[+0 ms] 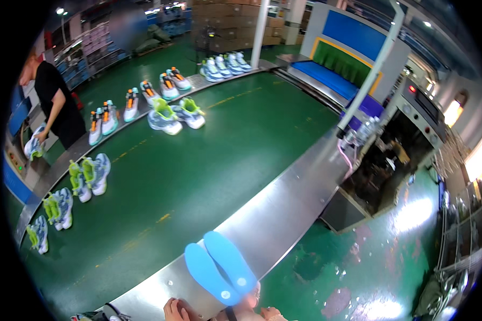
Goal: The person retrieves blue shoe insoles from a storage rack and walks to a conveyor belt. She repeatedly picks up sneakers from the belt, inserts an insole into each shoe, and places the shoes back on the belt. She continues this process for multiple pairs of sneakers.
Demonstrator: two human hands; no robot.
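Two bright blue insoles (219,267) are held side by side, toes pointing up and left, over the steel rim (284,208) of a wide green conveyor belt (198,160). Only slivers of my hands show at the lower edge. My right hand (251,302) sits right under the insoles' heel ends and appears to grip them. My left hand (178,310) shows curled fingers just left of the insoles; what it holds is hidden.
Several pairs of sneakers (177,115) ride the belt and its far steel edge. A person in a black shirt (56,101) stands at the far left holding a sneaker (34,145). A machine cabinet (391,155) and a clear bottle (367,128) stand at right, above a wet green floor (359,267).
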